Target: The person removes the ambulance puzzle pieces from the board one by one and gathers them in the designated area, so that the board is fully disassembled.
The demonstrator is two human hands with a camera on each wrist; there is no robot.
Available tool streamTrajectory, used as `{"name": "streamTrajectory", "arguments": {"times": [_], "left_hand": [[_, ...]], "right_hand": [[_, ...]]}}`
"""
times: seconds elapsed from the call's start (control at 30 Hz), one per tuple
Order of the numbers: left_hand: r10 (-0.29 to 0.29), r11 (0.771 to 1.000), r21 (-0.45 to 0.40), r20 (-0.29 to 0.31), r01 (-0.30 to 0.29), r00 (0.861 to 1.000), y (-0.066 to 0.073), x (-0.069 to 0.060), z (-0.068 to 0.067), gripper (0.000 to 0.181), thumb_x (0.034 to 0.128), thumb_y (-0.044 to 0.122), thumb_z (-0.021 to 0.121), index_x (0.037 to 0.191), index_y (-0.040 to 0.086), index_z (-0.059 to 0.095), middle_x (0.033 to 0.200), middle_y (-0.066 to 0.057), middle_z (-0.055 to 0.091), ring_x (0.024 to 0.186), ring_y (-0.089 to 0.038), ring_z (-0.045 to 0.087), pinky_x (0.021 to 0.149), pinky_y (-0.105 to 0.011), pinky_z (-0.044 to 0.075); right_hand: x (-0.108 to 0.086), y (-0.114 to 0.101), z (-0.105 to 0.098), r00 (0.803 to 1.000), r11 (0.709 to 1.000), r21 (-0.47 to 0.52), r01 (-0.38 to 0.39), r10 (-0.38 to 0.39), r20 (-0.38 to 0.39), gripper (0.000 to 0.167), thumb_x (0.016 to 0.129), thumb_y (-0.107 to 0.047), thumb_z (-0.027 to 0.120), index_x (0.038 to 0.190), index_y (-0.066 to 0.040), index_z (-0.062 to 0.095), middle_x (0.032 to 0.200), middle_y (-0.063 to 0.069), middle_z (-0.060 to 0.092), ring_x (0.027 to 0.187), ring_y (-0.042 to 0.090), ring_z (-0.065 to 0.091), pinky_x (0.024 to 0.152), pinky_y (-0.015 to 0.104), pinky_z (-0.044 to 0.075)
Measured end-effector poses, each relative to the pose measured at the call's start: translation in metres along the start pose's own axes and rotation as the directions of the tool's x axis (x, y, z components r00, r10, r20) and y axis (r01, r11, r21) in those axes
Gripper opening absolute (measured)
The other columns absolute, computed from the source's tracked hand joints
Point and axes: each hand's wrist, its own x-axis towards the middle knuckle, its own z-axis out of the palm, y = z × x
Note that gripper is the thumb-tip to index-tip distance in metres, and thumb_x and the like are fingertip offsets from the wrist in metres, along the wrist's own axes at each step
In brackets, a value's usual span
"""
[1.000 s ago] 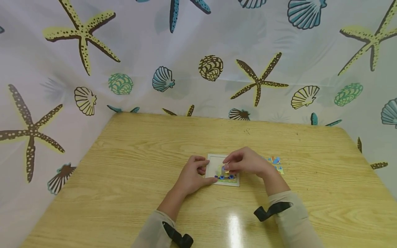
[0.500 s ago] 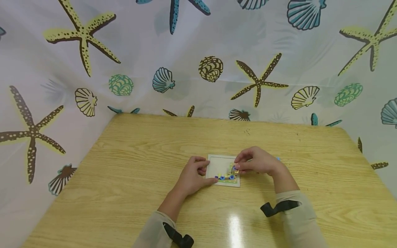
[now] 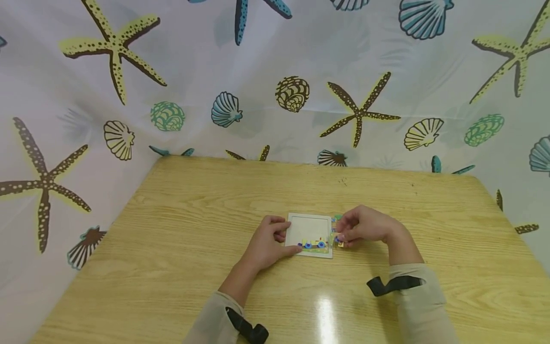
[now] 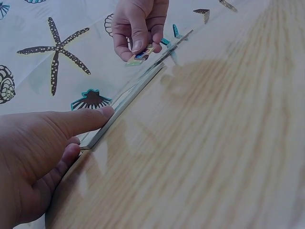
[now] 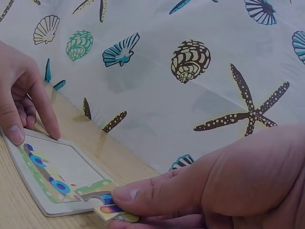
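Note:
My left hand [image 3: 266, 242] rests at the left side of a white-framed puzzle board [image 3: 296, 234], thumb and index finger touching the frame, the other fingers bent in. Along the board's near side lies a joined strip of puzzle pieces [image 3: 315, 245] picturing blue wheels. My right hand [image 3: 369, 227] pinches a colourful puzzle piece [image 5: 108, 210] between thumb and fingers at the board's right edge. In the right wrist view this piece's green end overlaps the board's near right corner; whether it touches cannot be told. The left wrist view also shows the puzzle piece [image 4: 139, 56] under the right fingertips.
More colourful puzzle pieces [image 3: 336, 219] show right of the board, partly hidden behind my right hand. The wooden table [image 3: 193, 215] extends around the board. A white cloth [image 3: 258, 62] printed with starfish and shells hangs behind and at both sides.
My right hand has moved right with the puzzle piece, from over the board to its right edge, uncovering the strip and loose pieces beside the board. My left hand has stayed in place.

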Motion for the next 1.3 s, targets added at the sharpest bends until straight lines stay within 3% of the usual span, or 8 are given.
{"name": "streamTrajectory", "arguments": {"times": [0.17,0.4,0.77,0.9,1.03,1.17,1.3], "left_hand": [[-0.011,1.000,0.006,-0.003,0.011,1.000,-0.001,0.000,0.001,0.073,0.0733,0.028,0.091,0.135,0.002,0.062,0.137,-0.007,0.049,0.099,-0.016,0.056,0.089,-0.034,0.052],[0.000,1.000,0.005,-0.006,0.000,1.000,-0.002,0.001,0.001,0.072,0.0735,0.028,0.091,0.134,0.001,0.062,0.137,-0.008,0.049,0.098,-0.017,0.056,0.089,-0.033,0.052],[-0.008,1.000,-0.007,-0.002,0.008,1.000,-0.002,0.001,0.001,0.073,0.0731,0.028,0.091,0.135,0.002,0.061,0.138,-0.007,0.049,0.099,-0.017,0.056,0.090,-0.034,0.052],[-0.014,1.000,-0.012,0.004,0.014,1.000,-0.001,0.000,0.001,0.074,0.0732,0.028,0.091,0.135,0.002,0.061,0.138,-0.007,0.049,0.099,-0.017,0.056,0.089,-0.034,0.052],[-0.020,1.000,-0.015,0.006,0.020,1.000,-0.001,0.000,0.001,0.074,0.0735,0.028,0.091,0.136,0.002,0.061,0.138,-0.007,0.048,0.100,-0.017,0.056,0.090,-0.035,0.052],[-0.016,1.000,-0.014,0.001,0.016,1.000,-0.001,0.000,0.000,0.073,0.0735,0.029,0.091,0.135,0.002,0.061,0.138,-0.007,0.049,0.100,-0.017,0.057,0.091,-0.036,0.053],[-0.015,1.000,-0.019,0.002,0.015,1.000,0.000,0.001,0.000,0.073,0.0736,0.029,0.091,0.135,0.002,0.061,0.138,-0.007,0.048,0.101,-0.017,0.057,0.091,-0.036,0.053]], "right_hand": [[-0.002,0.001,-0.001,0.999,1.000,-0.018,-0.023,0.024,0.024,0.009,0.092,0.002,0.067,0.099,0.007,0.066,0.086,0.007,0.071,0.076,0.015,0.071,0.076,0.035,0.061],[-0.004,-0.003,0.007,0.997,0.990,-0.127,-0.058,0.064,0.044,0.008,0.088,-0.003,0.074,0.089,0.003,0.069,0.078,0.007,0.072,0.067,0.013,0.069,0.067,0.030,0.061],[-0.003,-0.015,0.016,0.989,0.955,-0.258,-0.144,0.131,-0.069,0.010,0.083,-0.004,0.077,0.079,0.000,0.069,0.079,0.009,0.074,0.056,0.011,0.067,0.060,0.028,0.058],[-0.001,-0.009,0.014,0.994,0.970,-0.218,-0.108,0.098,-0.053,0.009,0.086,-0.006,0.075,0.082,0.000,0.069,0.081,0.008,0.073,0.059,0.011,0.066,0.060,0.028,0.057],[0.005,-0.004,0.015,0.999,0.990,-0.142,-0.006,0.001,-0.033,0.014,0.090,-0.013,0.073,0.093,0.000,0.071,0.083,0.008,0.071,0.067,0.014,0.066,0.065,0.029,0.057],[0.015,-0.004,0.020,0.996,0.991,-0.098,0.089,-0.089,-0.001,0.021,0.093,-0.016,0.071,0.104,0.001,0.071,0.087,0.008,0.071,0.075,0.016,0.066,0.072,0.031,0.059],[0.021,-0.006,0.025,0.993,0.990,-0.075,0.118,-0.116,0.023,0.024,0.094,-0.013,0.070,0.110,0.005,0.070,0.091,0.010,0.072,0.079,0.016,0.068,0.074,0.033,0.060]]}}
